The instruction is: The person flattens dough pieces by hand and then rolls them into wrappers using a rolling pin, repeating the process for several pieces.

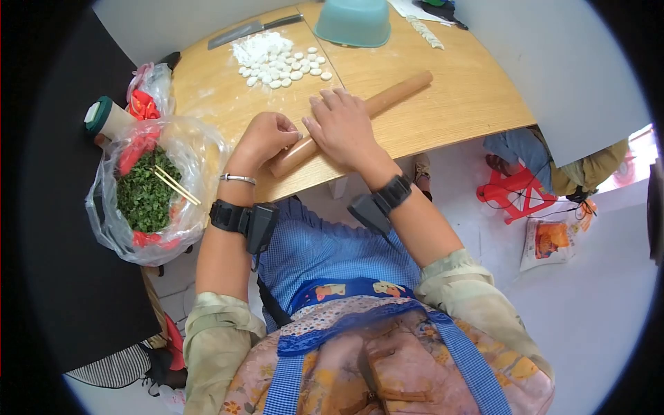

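My right hand [342, 131] lies over a wooden rolling pin [398, 95], palm down, with its fingers stretched out past it. The pin slants across the near edge of the table. Close to the pin's near end, my left hand [268, 140] is closed in a pinch; a small pale bit shows at its fingertips, but I cannot make out what it is. Beyond both hands lie several small round dough pieces [296, 66], dusted with flour, beside a heap of white flour [259, 47].
On the wooden table [470, 97] are a cleaver [238, 33], an upturned teal basin [353, 22] and a row of pleated dough [424, 32]. At left, a plastic bag holds chopped greens [145, 190] with chopsticks [176, 185], near a lidded cup [111, 119]. A red stool [515, 196] stands at right.
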Demonstrator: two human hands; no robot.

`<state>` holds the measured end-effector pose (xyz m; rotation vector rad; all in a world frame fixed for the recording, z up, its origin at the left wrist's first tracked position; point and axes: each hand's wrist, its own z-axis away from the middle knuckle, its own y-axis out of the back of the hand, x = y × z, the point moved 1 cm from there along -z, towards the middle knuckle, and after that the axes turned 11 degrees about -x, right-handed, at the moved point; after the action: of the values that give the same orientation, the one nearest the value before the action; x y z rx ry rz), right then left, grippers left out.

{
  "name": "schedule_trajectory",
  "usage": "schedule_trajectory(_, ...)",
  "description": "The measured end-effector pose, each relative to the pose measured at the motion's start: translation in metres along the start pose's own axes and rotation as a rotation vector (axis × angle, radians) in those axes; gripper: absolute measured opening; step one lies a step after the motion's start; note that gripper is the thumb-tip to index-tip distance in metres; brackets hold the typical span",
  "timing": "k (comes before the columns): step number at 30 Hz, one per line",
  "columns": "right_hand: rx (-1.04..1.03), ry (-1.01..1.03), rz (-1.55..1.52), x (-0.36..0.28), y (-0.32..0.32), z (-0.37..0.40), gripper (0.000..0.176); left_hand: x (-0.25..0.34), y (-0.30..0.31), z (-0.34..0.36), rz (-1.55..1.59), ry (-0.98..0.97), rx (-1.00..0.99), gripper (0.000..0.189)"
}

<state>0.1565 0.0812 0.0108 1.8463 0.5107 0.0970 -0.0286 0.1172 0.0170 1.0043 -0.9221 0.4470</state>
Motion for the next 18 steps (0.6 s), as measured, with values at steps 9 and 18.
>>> schedule_trajectory(9, 0.044, 0.046, 0.037, 0.011, 0.011, 0.066, 0.052, 0.002, -0.012, 0.009, 0.2, -0.053, -0.014, 0.015)
schedule_trajectory(18, 0.037, 0.061, 0.039, 0.008, 0.007, 0.034, 0.051, 0.006, -0.012, 0.019, 0.044, -0.037, 0.057, 0.025)
